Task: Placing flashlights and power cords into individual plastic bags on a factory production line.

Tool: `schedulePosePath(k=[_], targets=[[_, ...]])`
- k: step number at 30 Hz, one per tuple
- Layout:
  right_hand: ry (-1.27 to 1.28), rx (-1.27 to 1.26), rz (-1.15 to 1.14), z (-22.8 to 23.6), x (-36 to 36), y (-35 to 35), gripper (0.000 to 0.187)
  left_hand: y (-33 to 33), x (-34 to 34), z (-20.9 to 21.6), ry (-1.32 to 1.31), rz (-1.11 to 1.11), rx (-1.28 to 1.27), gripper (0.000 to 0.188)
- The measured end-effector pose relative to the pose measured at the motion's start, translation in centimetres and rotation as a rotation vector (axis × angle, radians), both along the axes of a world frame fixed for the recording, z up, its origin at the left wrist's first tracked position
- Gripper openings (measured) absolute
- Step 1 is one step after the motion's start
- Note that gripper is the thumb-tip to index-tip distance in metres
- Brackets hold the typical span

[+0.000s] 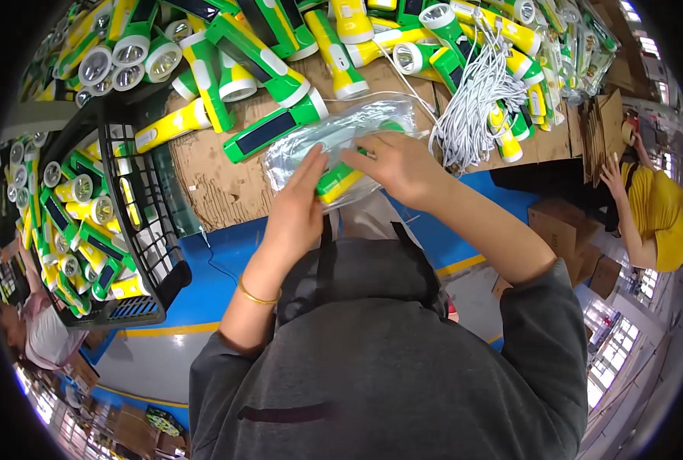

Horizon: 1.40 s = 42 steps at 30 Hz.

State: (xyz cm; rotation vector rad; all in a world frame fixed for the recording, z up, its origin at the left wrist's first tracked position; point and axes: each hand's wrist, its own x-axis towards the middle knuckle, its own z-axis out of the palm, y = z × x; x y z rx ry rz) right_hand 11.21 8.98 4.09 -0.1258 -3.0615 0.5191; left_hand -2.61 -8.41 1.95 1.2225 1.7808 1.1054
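Observation:
A green and yellow flashlight (340,184) lies inside or under a clear plastic bag (299,147) at the table's near edge; which of the two I cannot tell. My left hand (299,205) rests along the near left side of the bag, fingers stretched out and flat. Over the flashlight's upper right part, my right hand (397,165) has its fingers bent and closed on the bag's plastic. That hand hides part of the flashlight. Just beyond the bag, another green flashlight with a dark panel (268,132) lies on the cardboard.
Many green and yellow flashlights (257,61) are piled along the far side of the cardboard-covered table (222,180). A bundle of white cables (479,107) lies at the right. Left stands a black crate (174,280) full of flashlights. A person in yellow (656,215) handles cardboard at the right.

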Motion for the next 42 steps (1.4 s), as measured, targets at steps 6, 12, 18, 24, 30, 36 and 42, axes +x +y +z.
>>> schedulePosePath(k=[6, 12, 18, 24, 30, 36, 42], targets=[[0.009, -0.2, -0.014, -1.4, 0.5, 0.5, 0.025, 1.8, 0.8, -0.5, 0.286, 0.02, 0.111, 0.052], [0.165, 0.046, -0.72, -5.2, 0.1, 9.1, 0.015, 2.3, 0.8, -1.2, 0.179, 0.098, 0.081, 0.042], [0.496, -0.179, -0.633, 1.3, -3.4, 5.9, 0.017, 2.1, 0.4, -1.1, 0.066, 0.13, -0.023, 0.043], [0.801, -0.743, -0.254, 7.0, -5.2, 0.1, 0.029, 2.9, -0.4, -2.6, 0.019, 0.129, -0.026, 0.05], [-0.055, -1.331, -0.566, -2.5, 0.8, 0.3, 0.013, 3.1, -1.8, -4.0, -0.326, 0.144, -0.12, 0.055], [-0.341, -0.025, 0.065, -1.6, 3.2, 2.8, 0.01, 3.9, -0.9, -2.8, -0.542, 0.133, -0.144, 0.053], [-0.933, 0.474, 0.236, 1.1, 2.0, 2.4, 0.011, 5.0, 1.3, -0.3, -0.36, 0.04, -0.108, 0.052]])
